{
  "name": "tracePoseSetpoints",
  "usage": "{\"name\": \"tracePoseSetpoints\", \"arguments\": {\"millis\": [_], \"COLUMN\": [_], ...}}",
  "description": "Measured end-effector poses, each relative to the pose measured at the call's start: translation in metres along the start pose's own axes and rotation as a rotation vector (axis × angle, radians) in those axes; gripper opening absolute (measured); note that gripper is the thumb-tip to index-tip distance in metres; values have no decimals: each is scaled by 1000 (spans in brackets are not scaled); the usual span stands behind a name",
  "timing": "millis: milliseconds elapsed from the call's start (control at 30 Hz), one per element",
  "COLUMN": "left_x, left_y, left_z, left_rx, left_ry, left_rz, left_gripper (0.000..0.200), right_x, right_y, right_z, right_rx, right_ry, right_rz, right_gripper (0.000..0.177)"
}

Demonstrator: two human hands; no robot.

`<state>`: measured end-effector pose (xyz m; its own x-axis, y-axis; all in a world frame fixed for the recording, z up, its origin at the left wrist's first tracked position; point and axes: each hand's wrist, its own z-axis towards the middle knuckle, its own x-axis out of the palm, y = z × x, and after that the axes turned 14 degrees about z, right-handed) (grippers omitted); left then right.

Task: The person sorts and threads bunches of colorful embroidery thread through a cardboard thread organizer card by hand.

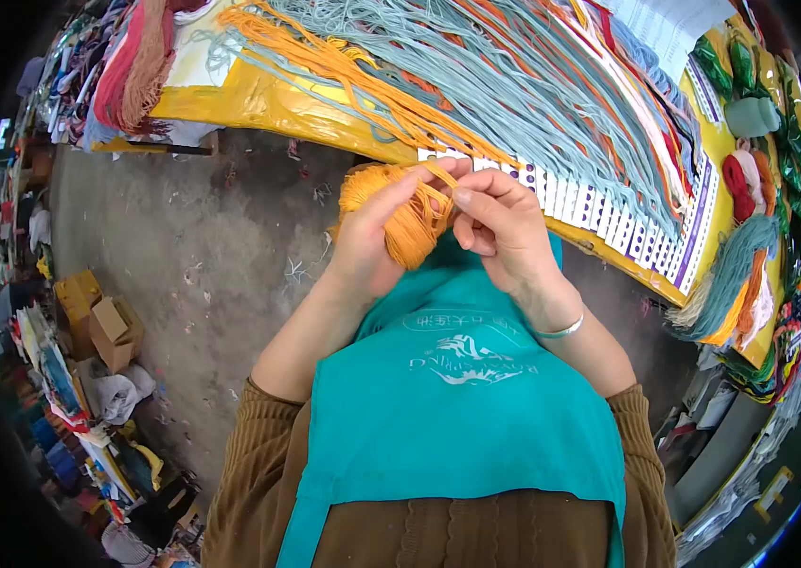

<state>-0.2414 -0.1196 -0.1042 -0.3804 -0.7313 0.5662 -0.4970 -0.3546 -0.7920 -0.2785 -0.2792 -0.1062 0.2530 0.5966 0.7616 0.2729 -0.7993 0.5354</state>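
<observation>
Orange yarn bundle is up in my hands, just off the front edge of the worktop, above the floor and the far end of my teal apron. Left hand is wrapped around the bundle, thumb laid across it, probably so the loose wraps don't slide. Right hand is narrow, thumb and fingertips pinching near an orange strand; likely held close in to limit slack. Can't see the fingers behind the yarn. Worktop beyond: light blue threads laid lengthwise, presumably to avoid crossing, ends reaching a white strip with purple dots along the near edge. Orange threads lie left of those, tips close to my hands, so snag risk if I lift forward. Best elbow room looks left, over the concrete floor; cardboard boxes sit well apart there. Right side's tighter: worktop corner, hanging skeins.
</observation>
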Motion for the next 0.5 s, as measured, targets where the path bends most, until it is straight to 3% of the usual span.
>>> {"name": "tracePoseSetpoints", "arguments": {"millis": [200, 300, 400, 500], "left_x": [7, 9, 11, 14], "left_y": [6, 6, 7, 6], "left_z": [6, 10, 13, 14], "left_rx": [14, -8, 0, 5], "left_ry": [-178, -185, -196, -217], "left_rz": [161, 193, 239, 253], "left_gripper": [40, 40, 39, 39], "right_x": [-5, -8, -17, -22], "right_y": [-6, -5, -2, -6], "right_z": [-1, -1, 2, 4], "right_rx": [-254, -224, -44, -17], "right_ry": [-18, -48, -57, -64], "right_rz": [-244, -220, 80, 189], "right_gripper": [3, 4, 4, 3]}}
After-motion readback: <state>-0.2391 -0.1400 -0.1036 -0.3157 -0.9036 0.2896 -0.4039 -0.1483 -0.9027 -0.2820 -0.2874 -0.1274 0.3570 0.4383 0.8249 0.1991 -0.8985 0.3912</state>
